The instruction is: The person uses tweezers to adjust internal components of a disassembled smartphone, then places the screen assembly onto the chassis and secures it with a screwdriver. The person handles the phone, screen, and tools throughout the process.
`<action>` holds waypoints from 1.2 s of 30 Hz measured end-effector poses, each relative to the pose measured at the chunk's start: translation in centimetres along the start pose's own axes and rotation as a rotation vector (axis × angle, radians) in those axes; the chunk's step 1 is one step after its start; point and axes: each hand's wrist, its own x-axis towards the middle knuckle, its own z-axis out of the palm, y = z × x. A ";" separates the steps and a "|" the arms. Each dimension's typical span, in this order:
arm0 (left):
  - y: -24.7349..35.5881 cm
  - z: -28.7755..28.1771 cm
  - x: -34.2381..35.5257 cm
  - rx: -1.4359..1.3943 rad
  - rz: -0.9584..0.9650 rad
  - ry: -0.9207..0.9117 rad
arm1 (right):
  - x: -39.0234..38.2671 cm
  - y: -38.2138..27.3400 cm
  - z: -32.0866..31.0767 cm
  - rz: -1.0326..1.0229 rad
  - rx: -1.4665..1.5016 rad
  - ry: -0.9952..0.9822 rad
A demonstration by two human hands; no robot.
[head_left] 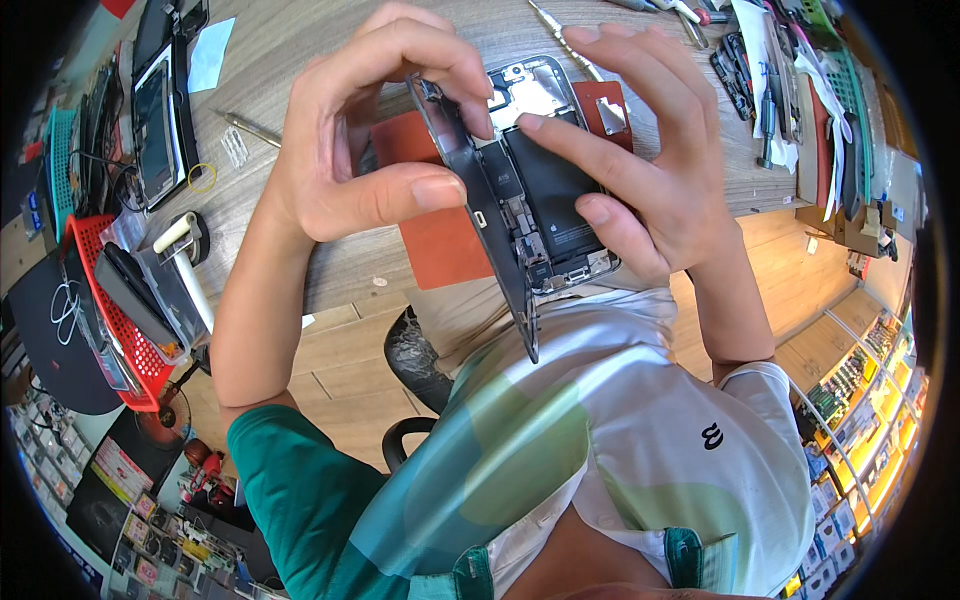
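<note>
Because the left hand [318, 160] wraps the far end of the display panel [492, 245], we cannot see that end fully, and the panel tilts so steeply at the left of the opened phone [530, 95] that its face is hard to make out. The right hand [665, 185] covers some of the black battery [545, 185]. The phone hides the middle of the red mat [445, 250]; whether it rests there or is held above, we cannot tell.

Counting, we find two hands, one phone, one battery and, on the tabletop [335, 275], one slim tool [250, 128] at left, partly behind the left hand, and another slim tool [560, 38] on the far side. We also count one yellow ring [202, 178] and one red basket [130, 330] at left.

Our left fingers pinch the panel narrowly; our right fingers spread wide, the index fingertip on the phone's interior. The phone sits centrally, between both hands.
</note>
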 end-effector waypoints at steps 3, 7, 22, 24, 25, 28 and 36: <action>0.0 0.0 -0.1 0.000 0.004 0.002 | 0.3 -0.1 0.2 0.000 0.031 -0.012; -0.1 0.0 -0.3 -0.004 -0.003 0.004 | 0.5 -0.2 0.6 0.007 0.073 0.003; -0.7 -0.7 0.3 0.034 0.109 -0.064 | -0.2 -0.1 0.2 0.046 0.181 0.081; -0.1 0.0 0.4 0.020 0.095 -0.029 | -0.8 0.2 -0.5 0.116 0.180 0.102; 0.0 -0.1 0.5 0.027 0.100 -0.039 | -1.1 0.5 -0.9 0.147 0.186 0.113; 0.0 -0.1 0.5 0.034 0.103 -0.051 | -3.0 2.2 -2.1 0.307 0.011 0.253; 0.2 0.0 0.2 -0.001 0.083 -0.031 | -7.4 4.1 -4.7 0.794 0.008 0.459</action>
